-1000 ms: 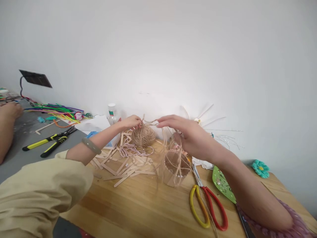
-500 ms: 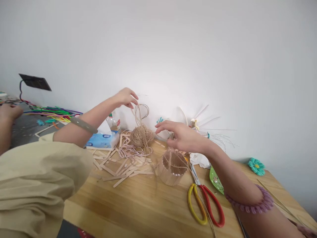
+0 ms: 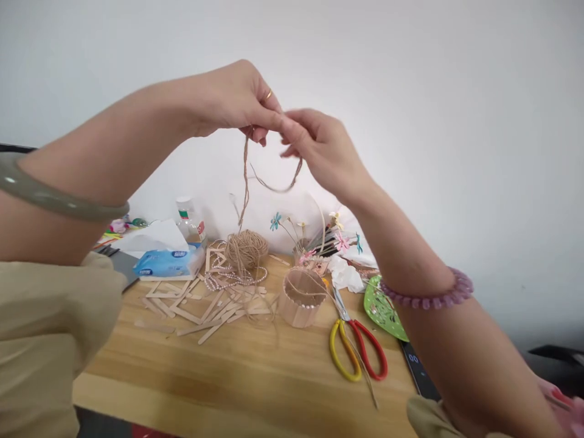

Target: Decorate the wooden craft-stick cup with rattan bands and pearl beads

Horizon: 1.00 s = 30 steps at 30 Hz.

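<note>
Head view: twine [image 3: 246, 176] is hanging between two raised hands at the upper middle of the frame, one strand running down toward the twine ball [image 3: 247, 248], another curving in a loose loop below the fingers. The left hand [image 3: 230, 94] is pinching the twine between thumb and fingers; the right hand [image 3: 326, 149] is also pinching it, its fingertips meeting the left hand's. Below them, at the centre of the frame, the ball is resting just beside a string of beads [image 3: 223, 280], and wooden sticks [image 3: 223, 322] are lying scattered in front. Right of these, a round wooden container [image 3: 298, 310] is standing upright on the tabletop [image 3: 205, 377]. Scissors [image 3: 359, 344] with yellow and red handles are lying lower right of it, near a green dish [image 3: 396, 329]. Small craft flowers [image 3: 276, 221] are rising behind the container. Toward the left, a blue pack [image 3: 159, 264] is sitting in front of a clear bottle [image 3: 186, 222].
</note>
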### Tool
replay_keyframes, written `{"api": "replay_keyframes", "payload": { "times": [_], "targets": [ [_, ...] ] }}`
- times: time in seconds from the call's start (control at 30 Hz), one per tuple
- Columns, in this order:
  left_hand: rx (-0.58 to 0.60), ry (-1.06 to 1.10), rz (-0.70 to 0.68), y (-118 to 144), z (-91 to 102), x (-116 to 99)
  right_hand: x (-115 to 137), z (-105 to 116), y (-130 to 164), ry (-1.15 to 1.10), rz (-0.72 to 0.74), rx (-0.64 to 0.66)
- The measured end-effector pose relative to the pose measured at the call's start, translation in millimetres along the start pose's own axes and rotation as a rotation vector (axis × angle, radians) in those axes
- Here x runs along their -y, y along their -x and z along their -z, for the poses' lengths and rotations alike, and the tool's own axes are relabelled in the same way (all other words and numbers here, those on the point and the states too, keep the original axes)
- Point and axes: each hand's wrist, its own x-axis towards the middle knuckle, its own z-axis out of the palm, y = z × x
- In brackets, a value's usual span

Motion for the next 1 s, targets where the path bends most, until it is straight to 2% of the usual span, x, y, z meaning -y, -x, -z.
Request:
{"api": "replay_keyframes", "payload": {
  "times": [0.07, 0.13, 0.17, 0.23, 0.27, 0.33, 0.4, 0.43, 0.53, 0.63, 0.73, 0.8, 0.9, 1.0],
  "targets": [
    [0.127, -0.025, -0.034, 8.4, -6.5, -3.0, 10.7, 18.3, 10.1, 0.021, -0.081, 0.041],
    [0.228, 0.014, -0.006, 20.7, -5.7, 2.4, 13.4, 43.8, 35.3, 0.044, -0.177, 0.017],
    [0.235, 0.061, 0.042, 28.3, -4.6, 8.0, 11.2, 57.7, 52.4, 0.035, -0.222, -0.012],
    [0.164, 0.148, 0.139, 46.5, -6.6, 23.7, 0.1, 82.5, 91.8, -0.050, -0.322, -0.061],
    [0.113, 0.171, 0.165, 56.8, -11.9, 33.4, -8.0, 91.1, 112.1, -0.101, -0.385, -0.020],
    [0.171, 0.155, 0.241, 78.2, -33.3, 55.2, -26.8, 96.4, 149.8, -0.131, -0.536, 0.160],
    [0.313, 0.130, 0.329, 98.2, -66.7, 77.6, -46.0, 86.0, 179.3, -0.063, -0.656, 0.365],
    [0.337, 0.134, 0.349, 106.6, -85.5, 88.1, -55.1, 76.8, 190.3, 0.022, -0.685, 0.420],
    [0.357, 0.115, 0.383, 123.0, -136.8, 113.2, -78.7, 49.1, 209.5, 0.214, -0.735, 0.471],
    [0.351, 0.006, 0.406, 126.5, -168.1, 125.7, -94.3, 38.7, 215.0, 0.283, -0.757, 0.535],
    [0.321, -0.140, 0.419, 122.7, -182.6, 127.9, -100.3, 39.5, 214.3, 0.352, -0.747, 0.584],
    [0.303, -0.237, 0.445, 118.8, -188.2, 126.6, -100.7, 35.3, 211.7, 0.396, -0.743, 0.572],
    [0.315, -0.318, 0.474, 112.4, -193.2, 123.3, -101.3, 16.7, 206.0, 0.444, -0.751, 0.531],
    [0.340, -0.303, 0.457, 106.2, -192.2, 119.1, -104.9, -3.9, 200.1, 0.436, -0.751, 0.535]
  ]
}}
